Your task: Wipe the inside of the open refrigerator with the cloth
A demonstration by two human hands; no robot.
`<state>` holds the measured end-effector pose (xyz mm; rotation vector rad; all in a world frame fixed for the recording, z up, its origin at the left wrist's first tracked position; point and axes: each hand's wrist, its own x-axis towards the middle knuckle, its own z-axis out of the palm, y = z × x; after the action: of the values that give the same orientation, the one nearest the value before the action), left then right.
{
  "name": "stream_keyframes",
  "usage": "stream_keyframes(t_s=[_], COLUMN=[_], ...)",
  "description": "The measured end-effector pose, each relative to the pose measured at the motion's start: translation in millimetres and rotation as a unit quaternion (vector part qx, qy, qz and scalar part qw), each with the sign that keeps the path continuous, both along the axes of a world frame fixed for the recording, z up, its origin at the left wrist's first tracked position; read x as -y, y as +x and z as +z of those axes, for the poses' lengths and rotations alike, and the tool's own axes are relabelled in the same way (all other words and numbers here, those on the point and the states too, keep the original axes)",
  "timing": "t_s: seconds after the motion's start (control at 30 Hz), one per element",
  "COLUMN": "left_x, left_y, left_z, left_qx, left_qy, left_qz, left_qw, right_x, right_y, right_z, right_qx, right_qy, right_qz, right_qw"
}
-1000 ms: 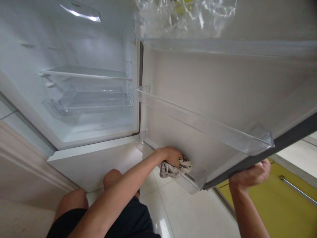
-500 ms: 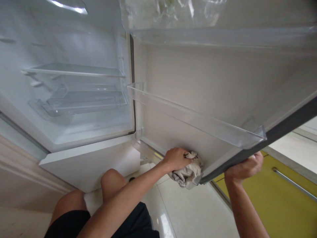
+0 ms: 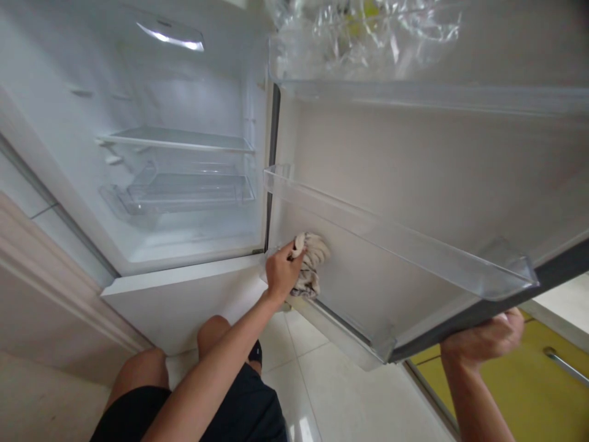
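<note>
My left hand (image 3: pixel 283 270) is closed around a crumpled cream cloth (image 3: pixel 315 248) with dark markings. It presses the cloth to the inside of the open refrigerator door (image 3: pixel 391 147), low down near the hinge side and by the bottom door shelf (image 3: pixel 343 331). At the door's free edge my right hand (image 3: pixel 485 337) grips from below and behind; some of its fingers are hidden by the door. A clear door shelf (image 3: pixel 400 236) spans the door above the cloth.
To the left is the refrigerator interior (image 3: pixel 197 101) with a glass shelf (image 3: pixel 179 140) and a clear drawer (image 3: pixel 188 193). Clear plastic bags (image 3: pixel 381 31) fill the upper door shelf. Yellow cabinets (image 3: pixel 543 393) stand behind my right arm. My bent knees are over the tiled floor (image 3: pixel 359 399).
My left hand has carried the cloth leftward along the door's bottom, from near the free edge to near the hinge side. My right hand keeps its hold, and the view has shifted.
</note>
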<state>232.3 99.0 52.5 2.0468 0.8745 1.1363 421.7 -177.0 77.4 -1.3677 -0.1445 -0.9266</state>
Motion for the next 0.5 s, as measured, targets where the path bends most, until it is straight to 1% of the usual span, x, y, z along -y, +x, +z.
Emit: stream_keyframes(t_s=[0.07, 0.13, 0.2, 0.27, 0.3, 0.37, 0.43, 0.5], left_x=[-29, -48, -56, -55, -53, -50, -50, -54], left_y=[-10, -19, -23, -24, -24, -24, -25, -29], left_z=[-1.6, -4.5, -8.2, -9.3, -7.4, 3.3, 22.0, 42.1], left_qx=[-0.004, -0.017, -0.024, -0.002, 0.021, 0.078, 0.116, 0.118], left_qy=[0.035, 0.073, 0.110, 0.146, 0.164, 0.197, 0.226, 0.252], left_qz=[0.103, 0.153, 0.161, 0.158, 0.161, 0.173, 0.184, 0.191], left_qw=[0.994, 0.985, 0.981, 0.976, 0.973, 0.962, 0.950, 0.941], right_x=[1, 2, 3, 3, 3, 4, 6, 10], right_y=[1, 2, 1, 0, -1, -1, 2, 8], right_z=[-0.9, -1.6, -1.3, -0.2, 0.4, 0.7, -1.3, -5.7], right_qx=[0.005, 0.002, -0.001, -0.001, -0.003, -0.009, -0.015, -0.023], right_qy=[-0.008, -0.017, -0.033, -0.051, -0.057, -0.062, -0.058, -0.065], right_qz=[-0.006, -0.012, -0.020, -0.030, -0.035, -0.041, -0.043, -0.014], right_qw=[1.000, 1.000, 0.999, 0.998, 0.998, 0.997, 0.997, 0.997])
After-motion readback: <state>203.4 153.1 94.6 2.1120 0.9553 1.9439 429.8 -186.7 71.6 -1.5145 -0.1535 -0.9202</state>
